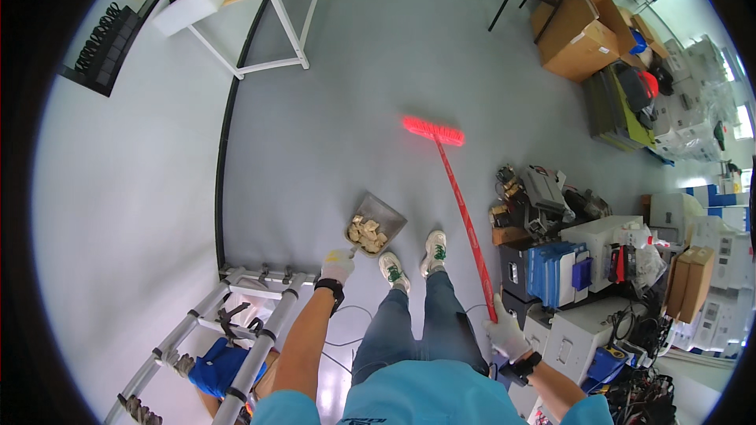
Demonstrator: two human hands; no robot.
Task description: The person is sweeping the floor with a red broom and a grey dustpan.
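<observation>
Curled fingers of the left hand (337, 265), in a pale glove, gripped the handle of a dustpan (384, 216), a squarish gray tray with pale, jagged lumps (366, 234) heaped in its nearer half. The right hand (508, 336), gloved in white, had its fingers wrapped round the near end of a broom (465, 216), whose straight red stick slanted to a long bristled head beyond and right of the dustpan. The left forearm reached forward; the right angled forward and inward. White shoes (392, 270) stood just right of the dustpan, a round-tubed metal frame (285, 305) near its left.
</observation>
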